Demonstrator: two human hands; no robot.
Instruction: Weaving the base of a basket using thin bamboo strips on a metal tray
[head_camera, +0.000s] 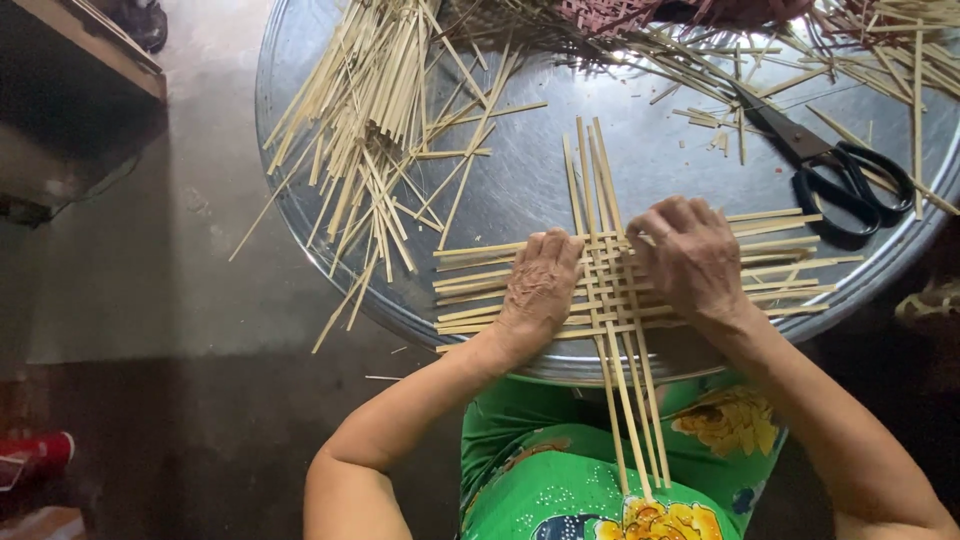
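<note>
A grey concrete floor fills the left side of the view, darker toward the bottom. On it, or on something hidden beneath, sits a large round metal tray, shiny and pale, taking up most of the upper frame. The person's lap, in green cloth with yellow flowers, shows under the tray's near rim.

A loose heap of bamboo strips lies across the tray's left part, with some ends reaching past the rim over the floor. More strips are scattered along the top right edge, beside a patch of reddish woven work at the frame's top.

The woven bamboo mat lies on the near part of the tray, between the hands. Its horizontal strips run left and right, and a handful of upright strips cross them in the middle, their long ends hanging over the rim onto the lap.

The left hand lies palm down on the left part of the mat, fingers bent and pressing the strips flat. The right hand rests on the right part, fingers curled down onto the weave near the upright strips; whether they pinch a strip cannot be told.

Black-handled scissors lie on the tray well to the right of the mat, blades closed.
</note>
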